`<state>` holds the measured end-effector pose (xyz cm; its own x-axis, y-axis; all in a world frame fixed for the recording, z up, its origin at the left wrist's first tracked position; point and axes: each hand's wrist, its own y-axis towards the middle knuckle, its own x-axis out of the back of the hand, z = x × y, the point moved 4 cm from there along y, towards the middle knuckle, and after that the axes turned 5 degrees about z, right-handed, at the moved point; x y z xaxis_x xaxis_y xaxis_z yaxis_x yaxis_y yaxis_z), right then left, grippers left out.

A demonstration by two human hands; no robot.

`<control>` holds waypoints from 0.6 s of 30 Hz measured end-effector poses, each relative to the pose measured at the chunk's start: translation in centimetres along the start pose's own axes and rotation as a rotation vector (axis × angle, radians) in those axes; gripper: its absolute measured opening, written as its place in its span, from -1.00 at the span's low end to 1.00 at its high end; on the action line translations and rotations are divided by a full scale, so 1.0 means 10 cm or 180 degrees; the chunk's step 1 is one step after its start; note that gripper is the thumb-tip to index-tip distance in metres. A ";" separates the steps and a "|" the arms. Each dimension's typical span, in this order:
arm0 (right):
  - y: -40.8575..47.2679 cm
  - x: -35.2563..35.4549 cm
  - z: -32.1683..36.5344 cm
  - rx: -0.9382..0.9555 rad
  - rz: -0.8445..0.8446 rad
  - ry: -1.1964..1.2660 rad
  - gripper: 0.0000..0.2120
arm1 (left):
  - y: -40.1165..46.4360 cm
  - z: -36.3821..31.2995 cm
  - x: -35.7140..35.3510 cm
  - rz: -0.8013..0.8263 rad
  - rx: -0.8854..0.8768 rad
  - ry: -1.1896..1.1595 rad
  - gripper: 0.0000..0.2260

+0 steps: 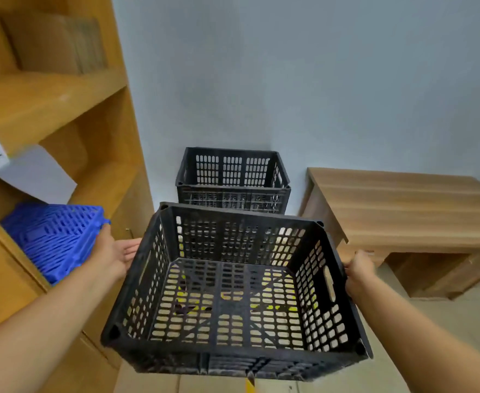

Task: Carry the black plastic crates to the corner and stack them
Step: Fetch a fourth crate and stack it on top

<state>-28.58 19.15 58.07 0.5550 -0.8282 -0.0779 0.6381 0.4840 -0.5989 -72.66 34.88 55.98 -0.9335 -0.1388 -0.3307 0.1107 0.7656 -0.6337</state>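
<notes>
I hold an empty black perforated plastic crate in front of me, above the floor, slightly tilted. My left hand grips its left side wall and my right hand grips its right side wall near the handle slot. Beyond it, against the grey wall in the corner, stands another black crate, which appears to sit on top of a further one; the held crate hides the lower part of that stack.
A tall wooden shelf unit lines the left side, holding a blue plastic crate and cardboard. A low wooden table stands to the right of the corner stack. Beige floor shows below.
</notes>
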 end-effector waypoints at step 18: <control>0.55 -1.03 2.27 0.0675 0.0982 0.0022 -0.63 | -0.06 -1.73 -1.62 0.0262 -0.0964 -0.0452 -0.22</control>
<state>-18.66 36.71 73.66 0.7353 -0.6358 -0.2346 0.5382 0.7582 -0.3680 -63.49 47.59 73.84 -0.8664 -0.1385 -0.4797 0.0576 0.9267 -0.3715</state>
